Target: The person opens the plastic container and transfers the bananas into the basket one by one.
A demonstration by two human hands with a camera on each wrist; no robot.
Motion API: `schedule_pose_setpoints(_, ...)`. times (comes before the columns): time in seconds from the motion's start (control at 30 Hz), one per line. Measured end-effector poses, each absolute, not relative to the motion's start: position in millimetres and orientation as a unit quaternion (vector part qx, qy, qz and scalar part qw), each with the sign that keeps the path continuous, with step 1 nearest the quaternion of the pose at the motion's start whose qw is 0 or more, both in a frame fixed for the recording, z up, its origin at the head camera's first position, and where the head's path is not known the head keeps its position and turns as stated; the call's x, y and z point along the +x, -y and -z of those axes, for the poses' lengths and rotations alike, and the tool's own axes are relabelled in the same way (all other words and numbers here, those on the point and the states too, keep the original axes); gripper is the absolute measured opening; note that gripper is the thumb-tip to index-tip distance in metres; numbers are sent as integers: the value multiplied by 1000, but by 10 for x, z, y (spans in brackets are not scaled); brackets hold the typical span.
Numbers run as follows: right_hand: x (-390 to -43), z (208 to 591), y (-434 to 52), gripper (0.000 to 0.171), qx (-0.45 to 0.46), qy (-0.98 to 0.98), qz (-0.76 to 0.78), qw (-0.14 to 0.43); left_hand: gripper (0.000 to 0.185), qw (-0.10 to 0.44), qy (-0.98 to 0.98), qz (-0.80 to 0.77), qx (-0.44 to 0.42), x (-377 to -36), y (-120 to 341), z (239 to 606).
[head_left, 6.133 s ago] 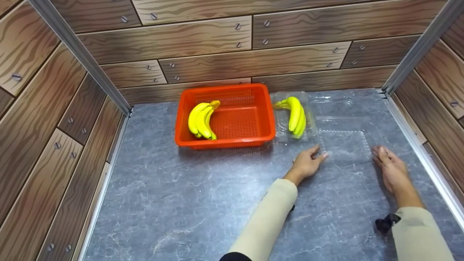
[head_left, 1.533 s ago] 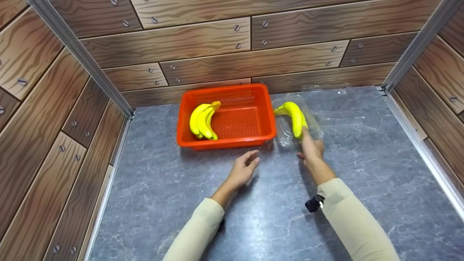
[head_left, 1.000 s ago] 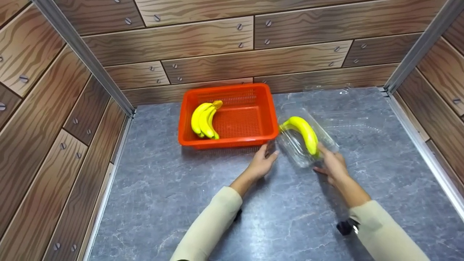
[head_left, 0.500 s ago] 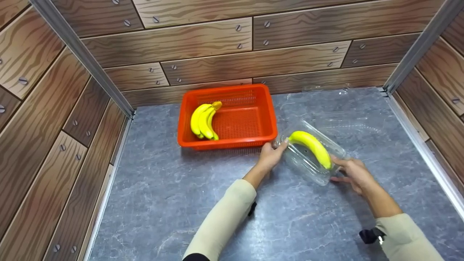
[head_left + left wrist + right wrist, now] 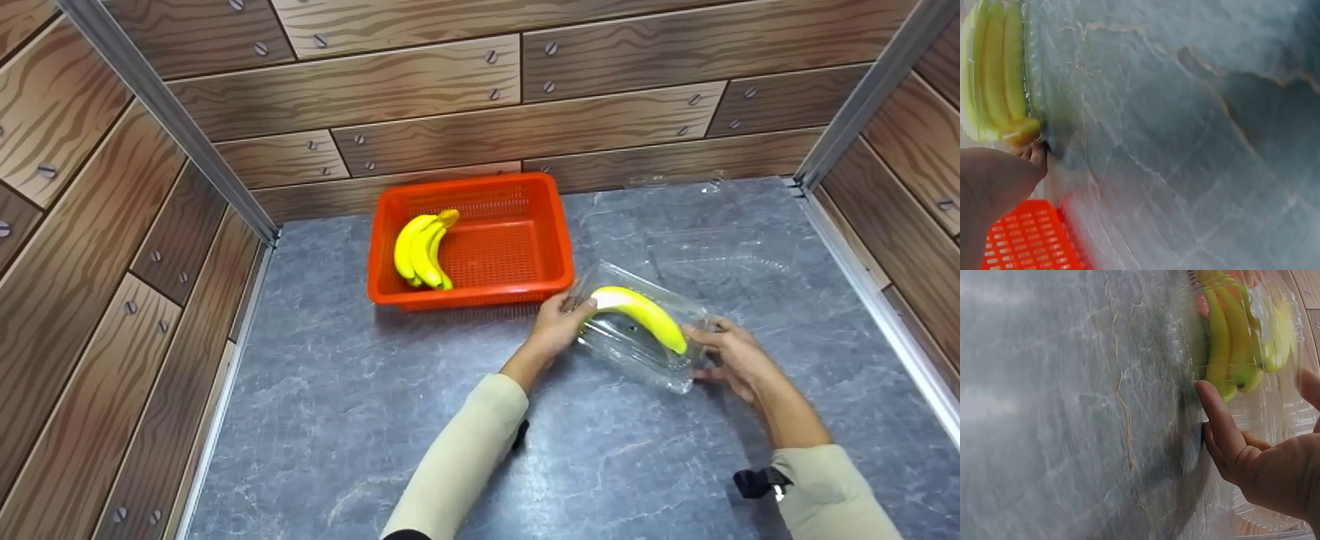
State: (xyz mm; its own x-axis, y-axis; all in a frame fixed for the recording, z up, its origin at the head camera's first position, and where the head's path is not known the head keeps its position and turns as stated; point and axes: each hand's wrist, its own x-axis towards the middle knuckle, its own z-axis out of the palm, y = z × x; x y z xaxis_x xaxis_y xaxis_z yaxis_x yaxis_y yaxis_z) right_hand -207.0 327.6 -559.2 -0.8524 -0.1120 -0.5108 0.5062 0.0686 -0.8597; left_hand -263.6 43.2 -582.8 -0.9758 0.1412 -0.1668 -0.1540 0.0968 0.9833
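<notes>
So the clear plastic box (image 5: 637,341) with the banana bunch (image 5: 641,316) has come away from the back wall since six seconds ago and now sits tilted out in the middle of the grey marble-look tabletop (image 5: 375,420), just right of the orange basket (image 5: 469,240). Left hand (image 5: 556,326) grips the stem end, right hand (image 5: 735,356) cups the other end, fingers curled on the plastic. No labels or writing I can read anywhere. Wrist views are blurry but show the bananas through the plastic up close; only the head view shows the second bunch (image 5: 420,251) in the basket and the wood-plank walls (image 5: 450,97).
</notes>
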Motion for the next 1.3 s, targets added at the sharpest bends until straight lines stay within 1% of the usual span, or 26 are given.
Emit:
schedule_pose_setpoints(0.03, -2063, 5594, -3280, 93, 144, -693, 667, 233, 63, 117, -735, -668, -2, -2633, -426, 5823)
schedule_pose_setpoints(0.07, -2060, 5597, -3291, 99, 145, -694, 664, 235, 64, 126, -736, -665, 2, -2630, -420, 5818)
schedule_pose_setpoints(0.13, -2052, 5601, -3310, 104, 146, -695, 662, 238, 66, 147, -735, -662, 11, -2622, -408, 5814)
schedule_pose_setpoints(0.43, -2052, 5597, -3430, 108, 125, -717, 635, 258, 81, 255, -696, -666, 86, -2563, -317, 5780)
schedule_pose_setpoints(0.57, -2043, 5605, -3421, 106, 116, -719, 630, 269, 87, 283, -678, -671, 99, -2509, -262, 5765)
schedule_pose_setpoints(0.7, -2021, 5638, -3368, 102, 108, -713, 634, 281, 90, 291, -679, -666, 107, -2417, -162, 5752)
schedule_pose_setpoints(0.83, -1994, 5671, -3258, 101, 100, -711, 631, 294, 93, 299, -685, -654, 116, -2310, 2, 5744)
schedule_pose_setpoints(1.07, -1995, 5671, -2931, 98, 87, -711, 637, 285, 98, 277, -692, -658, 104, -2114, 335, 5799)
schedule_pose_setpoints(1.2, -1970, 5661, -2774, 98, 83, -715, 634, 282, 100, 270, -684, -673, 77, -1984, 478, 5841)
schedule_pose_setpoints(1.3, -1950, 5672, -2655, 95, 85, -720, 634, 270, 100, 258, -682, -682, 58, -1883, 554, 5858)
